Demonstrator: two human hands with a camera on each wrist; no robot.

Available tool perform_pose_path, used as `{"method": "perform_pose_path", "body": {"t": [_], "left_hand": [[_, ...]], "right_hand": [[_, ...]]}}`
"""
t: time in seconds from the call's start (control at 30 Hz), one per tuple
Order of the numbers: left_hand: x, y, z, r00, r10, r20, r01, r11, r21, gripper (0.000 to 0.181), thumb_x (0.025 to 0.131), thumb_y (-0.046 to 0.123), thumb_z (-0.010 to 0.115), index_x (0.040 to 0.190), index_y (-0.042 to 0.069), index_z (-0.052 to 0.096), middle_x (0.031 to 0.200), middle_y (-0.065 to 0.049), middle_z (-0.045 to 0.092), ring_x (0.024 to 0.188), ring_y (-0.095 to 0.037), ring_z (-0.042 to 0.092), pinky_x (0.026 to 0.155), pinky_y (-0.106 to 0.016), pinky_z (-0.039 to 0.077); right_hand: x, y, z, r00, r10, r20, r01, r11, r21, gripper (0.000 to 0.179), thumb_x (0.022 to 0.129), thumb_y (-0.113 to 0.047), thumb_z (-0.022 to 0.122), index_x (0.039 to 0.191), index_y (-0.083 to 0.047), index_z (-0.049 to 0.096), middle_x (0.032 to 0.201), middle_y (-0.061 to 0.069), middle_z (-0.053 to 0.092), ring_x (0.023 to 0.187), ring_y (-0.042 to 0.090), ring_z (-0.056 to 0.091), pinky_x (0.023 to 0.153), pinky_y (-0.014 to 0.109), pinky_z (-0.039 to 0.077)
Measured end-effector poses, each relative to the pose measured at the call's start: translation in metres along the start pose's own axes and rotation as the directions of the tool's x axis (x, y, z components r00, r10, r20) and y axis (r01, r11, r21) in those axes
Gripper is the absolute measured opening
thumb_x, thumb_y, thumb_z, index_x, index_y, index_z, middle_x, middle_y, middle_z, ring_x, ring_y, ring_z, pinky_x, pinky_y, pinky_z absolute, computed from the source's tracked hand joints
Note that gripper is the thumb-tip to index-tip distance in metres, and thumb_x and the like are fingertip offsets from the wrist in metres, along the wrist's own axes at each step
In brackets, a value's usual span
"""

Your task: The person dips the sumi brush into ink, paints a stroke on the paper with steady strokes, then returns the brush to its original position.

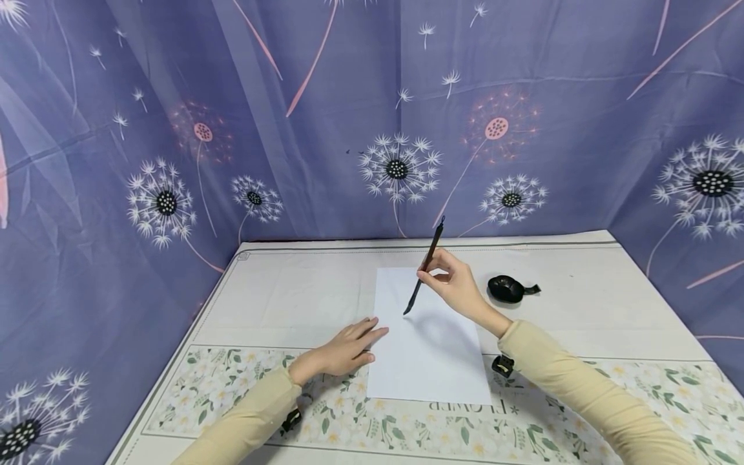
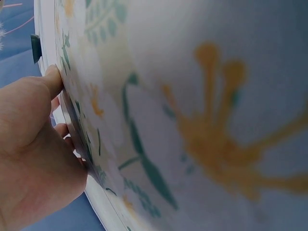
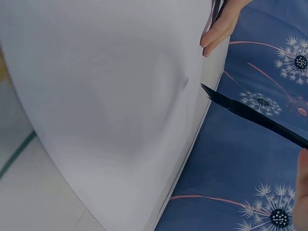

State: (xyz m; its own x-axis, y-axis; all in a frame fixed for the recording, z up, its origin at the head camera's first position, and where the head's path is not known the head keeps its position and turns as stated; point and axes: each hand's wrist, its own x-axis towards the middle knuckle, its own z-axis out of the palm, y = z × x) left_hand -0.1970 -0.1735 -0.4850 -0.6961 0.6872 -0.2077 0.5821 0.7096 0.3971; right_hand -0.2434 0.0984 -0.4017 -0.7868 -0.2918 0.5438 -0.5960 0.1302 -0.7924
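Note:
A white sheet of paper point(image 1: 427, 352) lies on the table mat point(image 1: 302, 290). My right hand point(image 1: 434, 274) pinches a dark-handled brush point(image 1: 427, 261) and holds it tilted, with the black tip just over the upper left part of the sheet. The right wrist view shows the brush tip point(image 3: 216, 96) at the edge of the paper point(image 3: 110, 96). My left hand point(image 1: 356, 345) lies flat with straight fingers on the mat, its fingertips at the sheet's left edge. In the left wrist view the left hand point(image 2: 33, 144) presses on the flowered mat point(image 2: 192, 120).
A small black ink dish point(image 1: 506, 289) sits on the mat to the right of my right hand. A purple dandelion-print cloth point(image 1: 372, 116) closes in the table at the back and both sides. A floral border point(image 1: 407, 420) runs along the mat's near edge.

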Motion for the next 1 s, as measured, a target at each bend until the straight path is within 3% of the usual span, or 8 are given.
{"method": "perform_pose_path", "body": {"t": [0.33, 0.8, 1.0], "left_hand": [[0.0, 0.002, 0.0, 1.0, -0.007, 0.008, 0.007, 1.0, 0.0, 0.058, 0.104, 0.031, 0.041, 0.156, 0.015, 0.02, 0.162, -0.016, 0.011, 0.151, -0.034, 0.01, 0.119, -0.054, 0.016], [0.0, 0.002, 0.001, 1.0, -0.008, 0.007, 0.008, 1.0, 0.005, 0.058, 0.105, 0.03, 0.041, 0.156, 0.014, 0.019, 0.162, -0.016, 0.011, 0.151, -0.034, 0.01, 0.12, -0.054, 0.016], [0.0, 0.002, 0.001, 1.0, -0.004, 0.003, 0.004, 1.0, -0.001, 0.058, 0.105, 0.03, 0.041, 0.156, 0.014, 0.019, 0.162, -0.017, 0.011, 0.15, -0.034, 0.01, 0.12, -0.054, 0.015]], "right_hand": [[-0.004, 0.001, 0.002, 1.0, 0.005, 0.021, -0.004, 0.999, -0.05, 0.014, 0.086, 0.006, 0.067, 0.097, 0.008, 0.059, 0.089, 0.023, 0.069, 0.085, 0.018, 0.069, 0.075, 0.026, 0.059], [-0.006, 0.004, 0.004, 0.999, 0.021, 0.038, -0.017, 0.993, -0.115, 0.014, 0.085, 0.005, 0.069, 0.095, 0.007, 0.059, 0.087, 0.023, 0.07, 0.085, 0.018, 0.07, 0.073, 0.021, 0.058], [-0.006, 0.031, 0.006, 0.999, 0.02, 0.026, -0.016, 0.991, -0.136, 0.014, 0.086, 0.002, 0.071, 0.097, 0.0, 0.062, 0.086, 0.017, 0.071, 0.086, 0.022, 0.071, 0.071, 0.022, 0.059]]}}
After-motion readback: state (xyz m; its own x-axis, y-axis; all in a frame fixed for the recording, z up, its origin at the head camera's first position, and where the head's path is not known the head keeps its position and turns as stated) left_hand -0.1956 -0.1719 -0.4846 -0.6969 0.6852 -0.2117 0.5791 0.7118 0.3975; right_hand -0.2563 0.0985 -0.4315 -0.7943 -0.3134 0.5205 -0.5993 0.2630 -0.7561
